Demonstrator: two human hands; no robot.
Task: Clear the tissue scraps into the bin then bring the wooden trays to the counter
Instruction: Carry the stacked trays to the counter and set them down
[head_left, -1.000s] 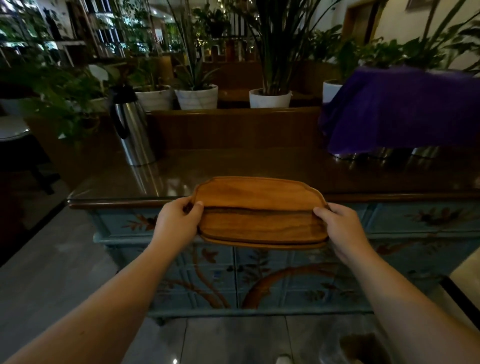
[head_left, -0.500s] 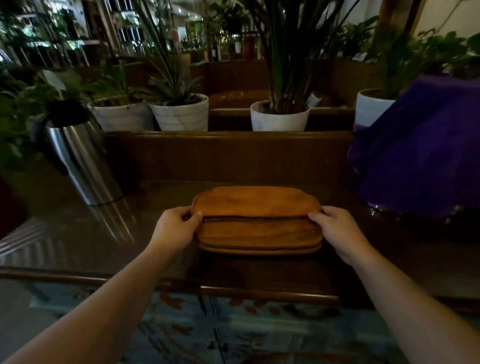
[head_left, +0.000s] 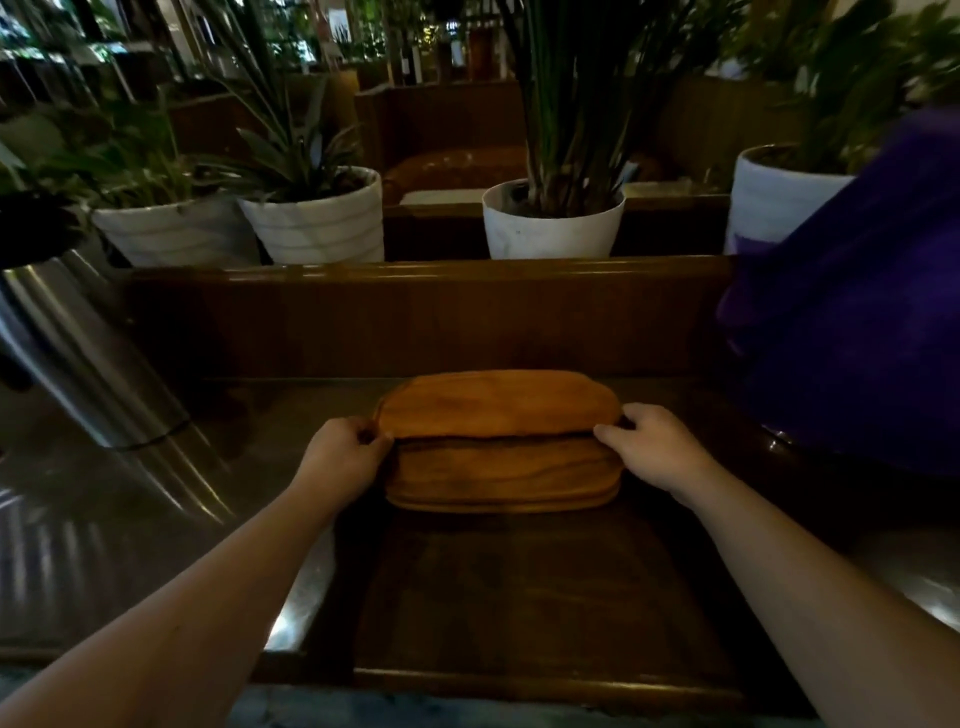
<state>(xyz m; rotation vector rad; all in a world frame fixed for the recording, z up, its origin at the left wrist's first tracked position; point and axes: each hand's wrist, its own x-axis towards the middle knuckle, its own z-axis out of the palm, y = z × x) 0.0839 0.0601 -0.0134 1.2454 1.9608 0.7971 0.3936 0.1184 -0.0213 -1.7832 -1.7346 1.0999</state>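
Observation:
A stack of orange-brown wooden trays (head_left: 501, 441) rests on the dark glossy counter (head_left: 519, 582), close to its raised wooden back wall. My left hand (head_left: 345, 457) grips the stack's left end, thumb on the upper tray's edge. My right hand (head_left: 652, 447) grips the right end the same way. The upper tray sits shifted a little toward the back over the lower ones. No tissue scraps or bin are in view.
A steel thermos jug (head_left: 88, 364) stands on the counter at the left. A purple cloth (head_left: 857, 322) covers something on the right. White plant pots (head_left: 553, 221) line the ledge behind the wooden back wall (head_left: 426, 312).
I have come up to the counter and carried the trays from its front edge inward over the top; they now rest near the back wall, with both hands still gripping the ends.

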